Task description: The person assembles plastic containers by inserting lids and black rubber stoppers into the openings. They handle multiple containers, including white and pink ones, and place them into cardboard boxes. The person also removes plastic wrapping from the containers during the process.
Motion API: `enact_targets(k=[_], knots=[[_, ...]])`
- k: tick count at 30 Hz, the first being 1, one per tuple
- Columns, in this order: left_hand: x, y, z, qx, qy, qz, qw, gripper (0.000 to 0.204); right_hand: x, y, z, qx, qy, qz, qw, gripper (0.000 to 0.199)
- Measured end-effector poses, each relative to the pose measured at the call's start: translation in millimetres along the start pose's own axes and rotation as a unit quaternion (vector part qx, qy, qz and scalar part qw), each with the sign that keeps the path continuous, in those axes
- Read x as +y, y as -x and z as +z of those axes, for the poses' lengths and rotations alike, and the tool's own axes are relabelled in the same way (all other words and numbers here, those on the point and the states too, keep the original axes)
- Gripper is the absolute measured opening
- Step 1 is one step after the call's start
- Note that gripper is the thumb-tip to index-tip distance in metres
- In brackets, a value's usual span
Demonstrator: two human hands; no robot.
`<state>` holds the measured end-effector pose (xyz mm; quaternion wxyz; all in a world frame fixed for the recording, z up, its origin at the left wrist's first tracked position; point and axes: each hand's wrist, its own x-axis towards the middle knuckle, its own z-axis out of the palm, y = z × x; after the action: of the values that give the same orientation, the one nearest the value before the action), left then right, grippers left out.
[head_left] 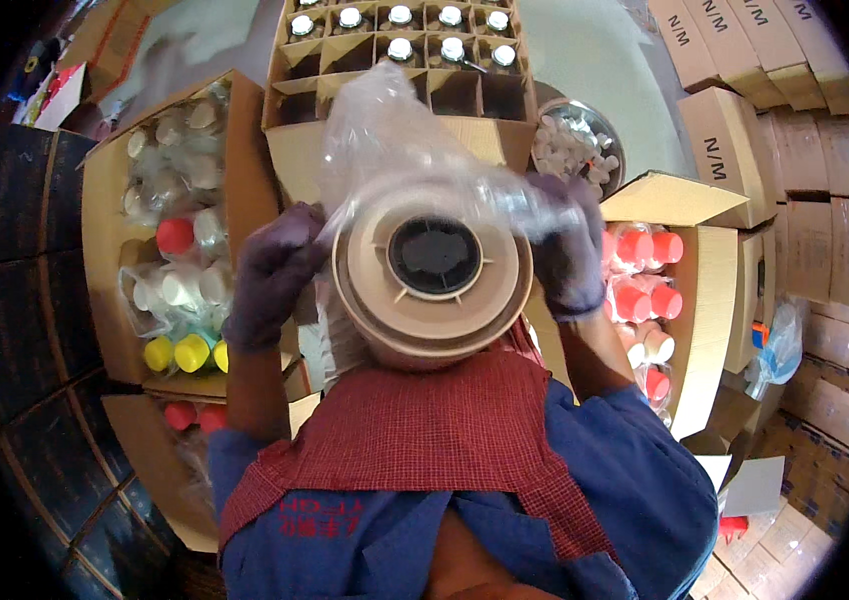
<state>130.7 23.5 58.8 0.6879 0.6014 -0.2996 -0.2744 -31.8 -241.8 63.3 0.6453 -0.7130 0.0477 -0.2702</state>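
A clear plastic bag (395, 130) stretches between my two purple-gloved hands. My left hand (275, 270) is closed at the bag's left edge, fingers partly hidden. My right hand (567, 250) grips its right end, where the film bunches up over the fingers. Right in front of my chest sits a round beige plastic object (375, 285) with concentric rims and a dark round centre. The bag's lower edge lies across its far rim. What supports the round object is hidden.
A divided carton (500, 135) of white-capped bottles stands ahead. Open cartons flank me, one at left (110, 330) with bagged capped containers, one at right (710, 310) with red-capped ones. A metal bowl (617, 150) of small translucent pieces sits ahead right. Stacked boxes (810, 240) line the right.
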Motion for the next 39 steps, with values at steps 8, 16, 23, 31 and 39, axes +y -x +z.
enact_targets(k=[8,16,23,31,39], knots=[[-30.5,57.7,-7.5,-0.144,-0.348,0.07,0.924,0.023,-2.4,68.9,-34.1,-0.368,0.317,-0.145,0.862,0.025],[-38.0,53.6,7.1,-0.051,-0.267,0.013,0.962,0.032,31.4,37.7,13.2,-0.159,-0.065,0.176,0.969,0.048],[-73.1,50.5,42.2,-0.107,-0.247,-0.026,0.963,0.04,18.0,123.5,47.0,-0.056,-0.083,0.205,0.974,0.058],[-87.6,22.4,85.7,-0.194,-0.161,-0.063,0.966,0.049,-34.4,163.0,-8.2,0.019,0.56,-0.149,0.815,0.053],[-108.3,-56.4,229.5,-0.337,0.141,-0.145,0.92,0.058,27.7,231.9,-30.5,0.367,0.431,0.071,0.821,0.048]])
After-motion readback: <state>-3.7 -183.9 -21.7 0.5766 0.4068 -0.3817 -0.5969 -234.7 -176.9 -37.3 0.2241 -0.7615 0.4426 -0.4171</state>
